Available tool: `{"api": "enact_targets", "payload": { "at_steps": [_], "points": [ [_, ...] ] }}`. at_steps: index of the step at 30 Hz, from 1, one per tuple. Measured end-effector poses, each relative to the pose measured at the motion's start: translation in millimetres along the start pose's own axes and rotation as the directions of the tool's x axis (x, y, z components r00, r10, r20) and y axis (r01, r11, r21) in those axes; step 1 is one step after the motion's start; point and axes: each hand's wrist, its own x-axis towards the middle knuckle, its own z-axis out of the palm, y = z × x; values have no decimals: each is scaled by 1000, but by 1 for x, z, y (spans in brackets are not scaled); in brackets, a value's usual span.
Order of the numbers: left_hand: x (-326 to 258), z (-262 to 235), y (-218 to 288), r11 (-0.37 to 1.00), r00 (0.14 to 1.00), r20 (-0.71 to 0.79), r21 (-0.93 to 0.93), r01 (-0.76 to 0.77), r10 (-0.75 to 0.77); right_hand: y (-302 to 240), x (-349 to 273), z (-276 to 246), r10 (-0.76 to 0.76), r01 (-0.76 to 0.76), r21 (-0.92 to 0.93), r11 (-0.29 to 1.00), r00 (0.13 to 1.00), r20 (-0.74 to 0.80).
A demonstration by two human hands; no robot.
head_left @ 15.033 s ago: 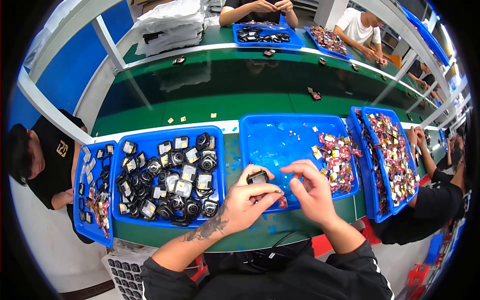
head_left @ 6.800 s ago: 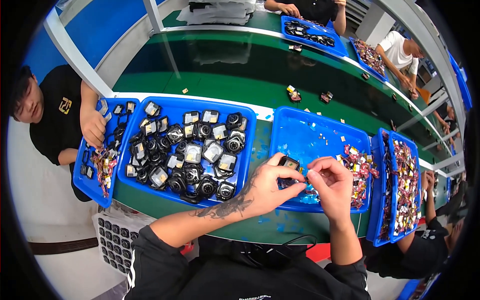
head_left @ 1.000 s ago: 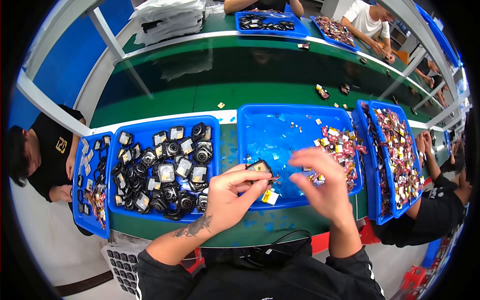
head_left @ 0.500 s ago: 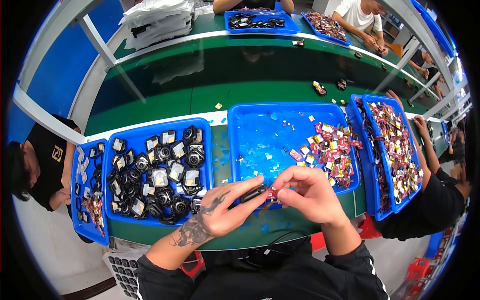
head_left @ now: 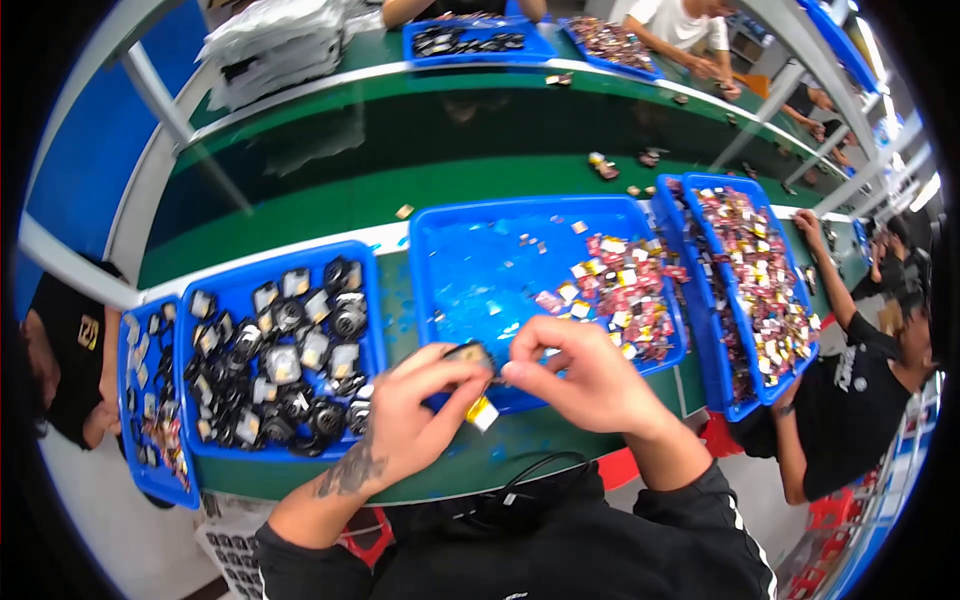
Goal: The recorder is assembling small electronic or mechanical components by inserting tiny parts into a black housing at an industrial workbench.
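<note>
My left hand [head_left: 422,400] is closed round a small black watch case [head_left: 468,353], held over the green bench near its front edge. Below its fingers hangs a small white and yellow piece [head_left: 482,413], probably joined to the case. My right hand [head_left: 578,375] is just to the right, thumb and forefinger pinched beside the case. Whatever those fingertips hold, if anything, is too blurred to make out. Behind both hands a blue tray [head_left: 425,240] carries a heap of small red, white and yellow circuit parts [head_left: 635,290] on its right side, with loose scraps elsewhere.
To the left a blue tray [head_left: 375,300] is full of black watch cases, beside a narrower blue tray [head_left: 190,485]. Stacked blue trays [head_left: 740,408] of circuit parts stand at right. A green belt [head_left: 350,190] runs behind a white rail. Co-workers sit left, right and across.
The view has shifted, so the trays sit further left. My right hand has drawn away from the case, and the red part between my hands no longer shows. The white and yellow piece now hangs in sight.
</note>
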Motion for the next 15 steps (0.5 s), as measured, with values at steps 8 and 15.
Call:
{"api": "enact_targets", "payload": {
  "at_steps": [8, 15],
  "points": [
    [3, 3, -6, 674, 883, 279, -572, 468, -376, 11, -4, 8, 85, -48, 383, 923, 993, -81],
    [0, 9, -12, 763, 949, 141, -567, 312, -283, 15, -5, 29, -58, 96, 127, 987, 959, -277]
  ]
}}
